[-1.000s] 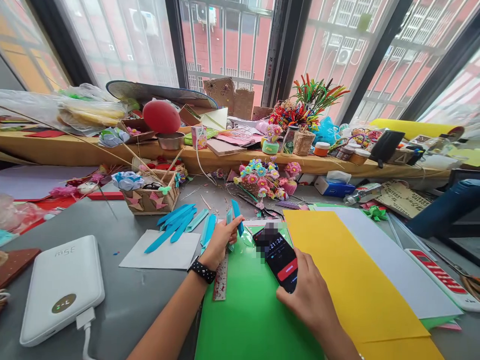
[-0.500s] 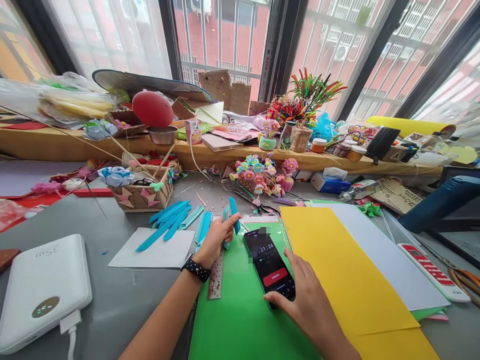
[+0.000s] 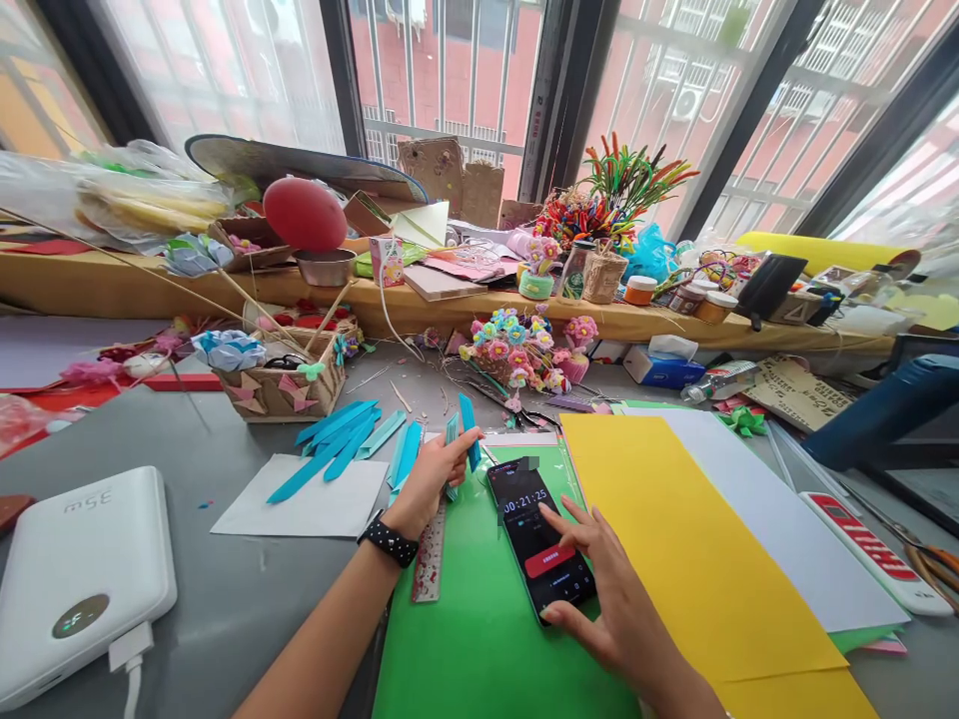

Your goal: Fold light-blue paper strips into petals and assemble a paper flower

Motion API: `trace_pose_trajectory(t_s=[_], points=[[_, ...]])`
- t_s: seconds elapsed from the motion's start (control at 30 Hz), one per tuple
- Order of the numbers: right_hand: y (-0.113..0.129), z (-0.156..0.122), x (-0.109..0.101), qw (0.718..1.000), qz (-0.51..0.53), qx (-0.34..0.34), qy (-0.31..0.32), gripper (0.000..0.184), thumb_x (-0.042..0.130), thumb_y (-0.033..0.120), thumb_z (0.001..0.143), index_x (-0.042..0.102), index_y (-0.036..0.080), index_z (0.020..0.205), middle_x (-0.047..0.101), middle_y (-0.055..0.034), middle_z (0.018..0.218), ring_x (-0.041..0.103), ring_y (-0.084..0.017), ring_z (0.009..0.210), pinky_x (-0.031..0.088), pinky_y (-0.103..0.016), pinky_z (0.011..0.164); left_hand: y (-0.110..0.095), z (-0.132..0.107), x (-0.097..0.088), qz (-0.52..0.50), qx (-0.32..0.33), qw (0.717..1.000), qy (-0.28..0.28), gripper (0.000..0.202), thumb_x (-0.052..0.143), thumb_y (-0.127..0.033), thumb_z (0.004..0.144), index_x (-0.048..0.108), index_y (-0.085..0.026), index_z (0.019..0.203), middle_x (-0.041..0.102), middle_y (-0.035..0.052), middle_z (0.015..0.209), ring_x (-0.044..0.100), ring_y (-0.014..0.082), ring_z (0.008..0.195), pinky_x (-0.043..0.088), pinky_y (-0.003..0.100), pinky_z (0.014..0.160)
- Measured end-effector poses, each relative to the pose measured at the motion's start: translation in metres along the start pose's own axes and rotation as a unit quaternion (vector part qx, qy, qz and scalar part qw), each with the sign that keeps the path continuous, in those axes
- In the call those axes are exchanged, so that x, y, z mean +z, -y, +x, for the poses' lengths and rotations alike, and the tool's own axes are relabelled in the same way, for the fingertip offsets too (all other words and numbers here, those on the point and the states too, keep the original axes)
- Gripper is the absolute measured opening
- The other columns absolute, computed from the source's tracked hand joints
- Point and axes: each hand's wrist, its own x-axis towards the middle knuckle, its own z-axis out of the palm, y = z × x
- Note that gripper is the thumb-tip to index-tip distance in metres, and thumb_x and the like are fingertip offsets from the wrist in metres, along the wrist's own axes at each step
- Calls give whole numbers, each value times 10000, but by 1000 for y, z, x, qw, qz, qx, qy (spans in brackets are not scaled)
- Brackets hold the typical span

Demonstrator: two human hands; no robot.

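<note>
My left hand (image 3: 435,474), with a dotted black watch band on its wrist, is closed around blue folded paper strips (image 3: 470,429); their lower ends are partly hidden by the fingers. A clear ruler (image 3: 428,564) lies beneath that hand at the edge of a green sheet (image 3: 465,639). Spread over a phone (image 3: 535,539) is my right hand (image 3: 614,589), fingers apart, thumb by the phone's lower edge; whether the fingertips touch the screen I cannot tell. The phone shows a running timer. More blue paper strips (image 3: 330,459) lie on a white sheet (image 3: 292,514) to the left.
A white power bank (image 3: 90,579) sits at the left with a cable. Yellow paper (image 3: 689,539) and a red-and-white box-like item (image 3: 873,549) are on the right. Behind stand a cardboard basket (image 3: 289,389), a bunch of small craft flowers (image 3: 509,345) and a tissue pack (image 3: 663,364).
My right hand has shifted over the phone, with its fingers now stretched across the screen. The timer has gone up by one second. My left hand has barely moved.
</note>
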Motion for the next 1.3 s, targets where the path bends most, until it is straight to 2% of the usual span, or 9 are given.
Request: trace_pose_trajectory(t_s=[0.1,0.27,0.37,0.57,0.7,0.87,1.1,1.2,1.3], points=[[-8,4,-7,999,30,20,-38,399,494,439,753,330,224,1046,418,-76,1272,223,-245,1249,199,-484,1003,0,0,-1,4,-1,1000,-1,314,627,-404,595,430,-160,610,206,-120,430,177,14,349,153,154,329],[-25,6,-9,997,68,-5,-41,313,415,498,774,361,234,934,515,-52,1179,311,-227,1209,188,-466,1011,0,0,0,3,-3,1000,-2,323,627,-407,593,412,-166,595,204,-120,431,173,13,346,144,153,329],[-27,5,-6,997,65,-13,-43,375,389,534,769,375,227,983,507,-66,1182,302,-233,1214,177,-461,1015,0,0,0,7,-7,1000,-4,319,630,-409,587,430,-162,611,209,-122,421,175,12,340,143,154,329],[-22,8,-7,999,31,-27,3,478,427,541,745,386,215,1093,523,-80,1151,278,-249,1227,135,-493,1018,1,2,-1,4,-13,1000,7,298,618,-398,607,439,-161,631,212,-122,421,177,11,332,137,154,330],[-23,6,-6,997,68,-3,-34,423,367,541,774,381,212,1040,484,-90,1201,285,-241,1224,213,-475,1002,1,1,-1,6,-12,1000,6,302,622,-402,601,449,-158,644,221,-121,425,183,10,333,138,153,330],[-27,3,-2,995,79,33,-55,406,347,519,793,388,204,1047,477,-107,1198,309,-245,1209,273,-459,978,0,1,0,6,-16,1000,4,298,618,-399,603,492,-145,693,212,-123,424,173,12,332,134,155,323],[-27,3,-2,995,75,32,-66,287,331,467,819,397,217,943,549,-83,1120,376,-234,1169,204,-489,1003,0,1,1,6,-14,1000,-2,296,618,-393,616,497,-140,713,213,-125,416,169,8,332,140,150,325],[-25,4,-1,993,71,63,-74,252,385,372,822,383,208,1014,510,-94,1148,345,-220,1189,268,-456,985,0,1,1,1,-20,1000,2,324,626,-395,605,521,-126,751,209,-127,414,171,7,329,134,150,326],[-26,6,1,992,52,85,-83,359,452,310,794,338,199,1116,458,-106,1177,341,-219,1186,313,-433,964,0,1,0,1,-23,1000,9,349,631,-403,594,542,-117,774,206,-127,413,175,7,325,130,153,327]])
